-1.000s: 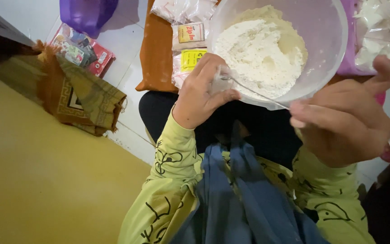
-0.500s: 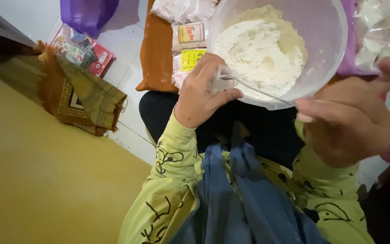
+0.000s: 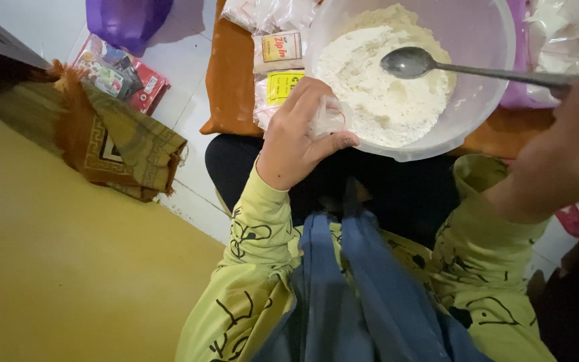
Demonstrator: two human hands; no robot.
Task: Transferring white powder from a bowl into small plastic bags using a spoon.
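The left hand (image 3: 296, 137) has its fingers (image 3: 333, 142) curled and pinching a small clear plastic bag (image 3: 328, 117), held at the near rim of the bowl (image 3: 467, 137), at about seven o'clock on it. The right hand (image 3: 574, 144) grips the far end of a metal spoon (image 3: 410, 62); its fingers are closed around the handle, though the exact grip is cut off at the frame's edge. The spoon's head hangs empty above the white flour (image 3: 376, 87) that fills the translucent bowl, near its centre.

To do this well, I judge the bag's mouth should be held wide and kept over the bowl's rim, so any spill drops back into the flour. A level scoop, not a heaped one, would suit so narrow an opening, and the spoon tip should go inside the mouth before tipping.

Outward from the bowl, packs of zip bags (image 3: 279, 64) lie at nine o'clock on an orange-brown tabletop (image 3: 226, 74). Further left, a folded patterned cloth (image 3: 112, 144) lies on the white tiled floor (image 3: 182, 107).
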